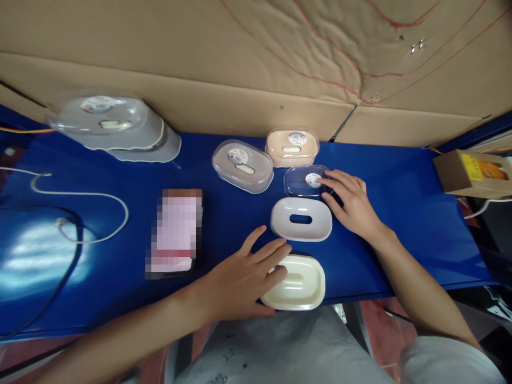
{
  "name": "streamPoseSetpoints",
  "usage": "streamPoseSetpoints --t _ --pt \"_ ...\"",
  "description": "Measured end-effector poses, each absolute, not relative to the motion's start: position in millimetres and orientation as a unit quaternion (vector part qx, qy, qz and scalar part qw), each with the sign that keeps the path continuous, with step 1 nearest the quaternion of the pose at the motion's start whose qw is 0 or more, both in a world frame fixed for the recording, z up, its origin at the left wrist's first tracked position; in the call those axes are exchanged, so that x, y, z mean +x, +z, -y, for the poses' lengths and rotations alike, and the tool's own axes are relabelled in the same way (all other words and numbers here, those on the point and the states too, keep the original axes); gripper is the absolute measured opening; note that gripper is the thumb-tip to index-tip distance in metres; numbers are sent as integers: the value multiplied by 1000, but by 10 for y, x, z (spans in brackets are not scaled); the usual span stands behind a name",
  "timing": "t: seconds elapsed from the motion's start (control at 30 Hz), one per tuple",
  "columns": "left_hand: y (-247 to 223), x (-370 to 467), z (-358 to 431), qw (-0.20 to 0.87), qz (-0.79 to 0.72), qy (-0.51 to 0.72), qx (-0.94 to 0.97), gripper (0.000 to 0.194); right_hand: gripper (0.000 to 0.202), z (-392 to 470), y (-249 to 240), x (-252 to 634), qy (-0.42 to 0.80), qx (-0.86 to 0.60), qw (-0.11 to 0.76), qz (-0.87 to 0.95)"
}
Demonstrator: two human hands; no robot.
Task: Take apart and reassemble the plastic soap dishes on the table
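Observation:
My left hand (250, 277) is spread over the left side of a cream oval dish (306, 290) at the table's front edge, its fingers apart. Just beyond that dish lies a white oval tray (280, 226) with a long slot in its middle. My right hand (352, 200) rests at the right end of a clear plastic lid (296, 183) bearing a round label. Its fingertips touch the lid near the label, and the fingers are stretched out. Whether the thumb grips the lid's edge I cannot tell.
Behind the lid sit a peach lidded soap box (276, 145) and a grey one (224, 162). Stacked grey boxes (170, 146) stand back left. A phone (176, 229) and white cable (100, 195) lie left; a cardboard box (452, 173) is right. Cardboard (160, 48) walls the back.

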State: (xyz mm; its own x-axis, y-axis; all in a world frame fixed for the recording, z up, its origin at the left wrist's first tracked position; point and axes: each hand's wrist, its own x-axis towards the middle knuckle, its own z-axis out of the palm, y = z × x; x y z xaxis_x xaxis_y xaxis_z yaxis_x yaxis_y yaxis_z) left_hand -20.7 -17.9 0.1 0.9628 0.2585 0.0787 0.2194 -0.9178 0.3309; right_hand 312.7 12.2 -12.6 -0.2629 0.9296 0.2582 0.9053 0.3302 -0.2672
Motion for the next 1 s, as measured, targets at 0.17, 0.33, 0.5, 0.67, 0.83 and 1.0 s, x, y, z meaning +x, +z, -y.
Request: streamPoseSetpoints --t 0.17,0.33,0.5,0.67,0.83,1.0 --pt "27 -206 157 175 -131 67 974 55 45 -131 -129 3185 7 -579 167 798" --pt "67 -221 118 164 -149 54 974 51 40 -69 68 3199 -13 -566 182 804" --pt "92 -251 65 134 -171 31 976 56 44 202 226 2875 79 -410 175 891" --pt "116 -260 10 122 -197 9 973 55 32 319 101 2600 57 -371 166 912" --pt "52 -277 -16 179 -273 71 943 48 44 312 151 2638 55 -387 261 883" --pt "-32 -285 -43 315 -382 220 841 79 55 411 201 2622 58 -364 289 884"
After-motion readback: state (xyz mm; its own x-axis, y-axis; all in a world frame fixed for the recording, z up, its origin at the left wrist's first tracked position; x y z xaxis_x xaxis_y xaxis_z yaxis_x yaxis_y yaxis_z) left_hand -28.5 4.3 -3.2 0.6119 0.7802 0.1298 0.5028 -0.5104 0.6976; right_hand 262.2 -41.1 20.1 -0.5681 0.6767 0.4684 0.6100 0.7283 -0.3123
